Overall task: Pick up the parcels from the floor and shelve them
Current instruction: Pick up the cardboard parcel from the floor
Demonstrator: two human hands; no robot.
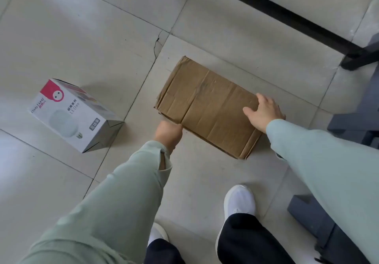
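A flat brown cardboard parcel (207, 106) lies on the tiled floor in the middle of the view. My left hand (169, 133) grips its near left edge, with the fingers curled under and out of sight. My right hand (263, 112) lies on the parcel's right end, fingers spread over the top and the far edge. To the left, apart from both hands, a white LED bulb box (75, 116) with a red corner rests on the floor.
A black metal frame bar (287, 15) runs across the upper right and ends in a foot (361, 58). Dark grey objects (320, 220) stand at the right edge. My white shoes (239, 200) are just behind the parcel. One floor tile shows a crack (156, 44).
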